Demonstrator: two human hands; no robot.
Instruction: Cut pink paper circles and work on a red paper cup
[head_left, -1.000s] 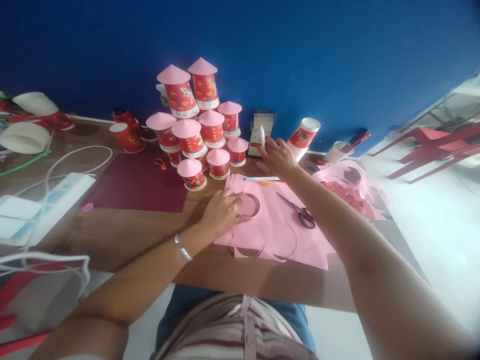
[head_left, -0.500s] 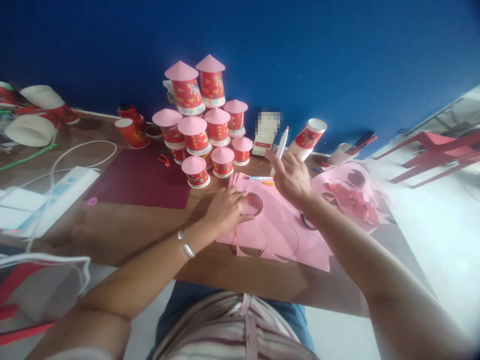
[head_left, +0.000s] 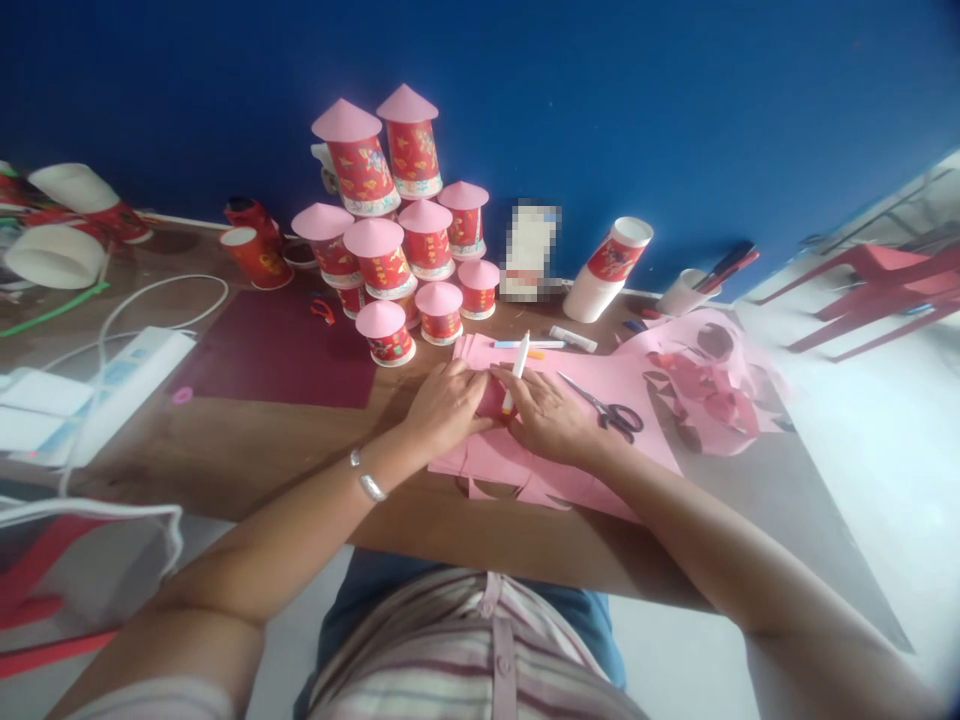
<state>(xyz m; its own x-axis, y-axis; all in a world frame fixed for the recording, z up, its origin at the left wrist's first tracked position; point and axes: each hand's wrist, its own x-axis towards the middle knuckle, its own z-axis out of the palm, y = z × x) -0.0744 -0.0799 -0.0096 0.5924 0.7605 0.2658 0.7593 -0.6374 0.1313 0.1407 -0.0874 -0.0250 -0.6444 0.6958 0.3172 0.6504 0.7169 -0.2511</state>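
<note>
My left hand (head_left: 446, 405) rests with curled fingers on a stack of pink paper sheets (head_left: 600, 400) at the table's front edge, pressing a round pink piece I can barely see. My right hand (head_left: 547, 412) lies beside it on the same sheets and grips a white pen (head_left: 516, 368), tip down by the round piece. Both hands almost touch. Curved cut lines show in the paper below my hands.
Black-handled scissors (head_left: 609, 410) lie on the paper right of my right hand. Behind stands a pile of red paper cups with pink cone lids (head_left: 390, 250). A dark red sheet (head_left: 277, 350), a white power strip (head_left: 112, 385), loose cups and pink scraps (head_left: 705, 385) lie around.
My right hand came back from the far side of the table with the white pen and lowered it onto the pink paper beside my left hand. The left hand stayed put.
</note>
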